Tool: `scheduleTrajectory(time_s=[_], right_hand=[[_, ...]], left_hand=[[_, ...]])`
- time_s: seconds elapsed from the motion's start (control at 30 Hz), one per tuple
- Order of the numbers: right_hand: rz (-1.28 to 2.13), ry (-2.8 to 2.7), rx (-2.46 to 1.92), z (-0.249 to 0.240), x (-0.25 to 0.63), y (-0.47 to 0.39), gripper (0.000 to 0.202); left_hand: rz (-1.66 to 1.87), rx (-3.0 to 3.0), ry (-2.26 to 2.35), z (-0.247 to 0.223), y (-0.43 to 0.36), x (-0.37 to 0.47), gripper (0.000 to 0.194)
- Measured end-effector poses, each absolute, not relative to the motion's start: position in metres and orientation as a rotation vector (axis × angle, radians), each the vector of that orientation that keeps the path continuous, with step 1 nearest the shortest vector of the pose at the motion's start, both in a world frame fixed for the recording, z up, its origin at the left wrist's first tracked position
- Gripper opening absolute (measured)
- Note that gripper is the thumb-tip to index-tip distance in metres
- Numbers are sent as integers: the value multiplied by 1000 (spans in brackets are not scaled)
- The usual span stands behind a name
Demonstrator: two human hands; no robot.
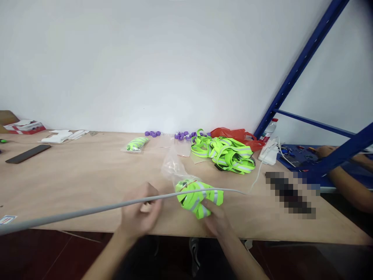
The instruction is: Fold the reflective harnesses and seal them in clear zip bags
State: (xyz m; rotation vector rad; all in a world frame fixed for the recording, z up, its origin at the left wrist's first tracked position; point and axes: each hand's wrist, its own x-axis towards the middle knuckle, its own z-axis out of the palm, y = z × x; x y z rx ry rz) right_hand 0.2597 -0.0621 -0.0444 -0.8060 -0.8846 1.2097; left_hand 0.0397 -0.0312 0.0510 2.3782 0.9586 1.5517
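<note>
My right hand (216,217) grips a folded bundle of neon yellow-green straps (194,202) with silver stripes, low over the front of the table. A clear plastic bag (173,165) lies against the bundle's upper left side. To the left of the bundle, my left hand (142,212) is curled and slightly blurred; whether anything is between its fingers is hidden. Behind, a loose heap of the same straps (230,153) lies on the table. A bagged strap bundle (136,144) rests at the back, near several purple rings (153,134).
A grey cable (101,209) crosses in front of my hands. Toward the right are a red bag (236,135), a bottle (268,130), a white power strip (269,152) and a blue frame (294,72). Another person's arms (346,186) show beyond. A dark flat bar (28,154) lies left.
</note>
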Motion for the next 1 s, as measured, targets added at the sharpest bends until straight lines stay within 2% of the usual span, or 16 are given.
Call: scheduleTrajectory(time_s=[0.1, 0.27, 0.5, 0.67, 1.0], right_hand=[[1197, -832, -768, -56, 259, -65, 35], [1145, -875, -743, -70, 258, -71, 34], [1241, -492, -687, -77, 250, -68, 33], [1274, -187, -658, -73, 243, -68, 42], [1031, -79, -778, -37, 219, -74, 46]], left_hand=[[1452, 2371, 1005, 10, -42, 54, 2], [1424, 2257, 850, -1, -34, 77, 19], [1459, 2306, 820, 6, -25, 81, 18], [1460, 2363, 868, 6, -20, 87, 15], [1570, 2506, 769, 0, -41, 90, 20]])
